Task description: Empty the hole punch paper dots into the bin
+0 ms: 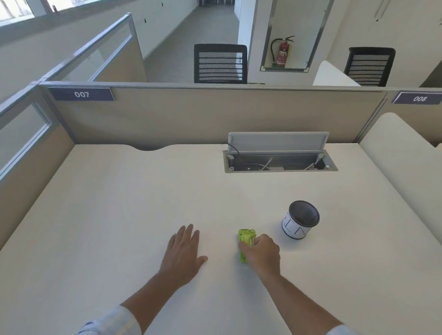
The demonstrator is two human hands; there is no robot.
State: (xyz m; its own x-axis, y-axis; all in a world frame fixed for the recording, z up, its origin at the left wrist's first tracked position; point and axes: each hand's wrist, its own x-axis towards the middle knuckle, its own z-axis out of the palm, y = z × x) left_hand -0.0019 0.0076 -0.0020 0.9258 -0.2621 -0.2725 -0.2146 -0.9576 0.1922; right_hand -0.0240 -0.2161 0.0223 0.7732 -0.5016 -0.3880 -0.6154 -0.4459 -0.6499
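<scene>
right hand (260,252) closed over green hole punch (245,243) on desk (138,202) | left hand (183,251) flat, empty | likely light, rigid plastic; grip sides, keep dot tray shut till over bin (300,220)

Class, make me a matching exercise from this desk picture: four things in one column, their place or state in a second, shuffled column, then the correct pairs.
Things:
1. Left hand
2. Right hand
3. Bin
4. Cable box lid

States:
A. Raised open at the back of the desk
B. Flat on the desk, holding nothing
C. Closed around the green hole punch
D. Standing upright to the right of the punch

Pairs: 1-B, 2-C, 3-D, 4-A
</scene>
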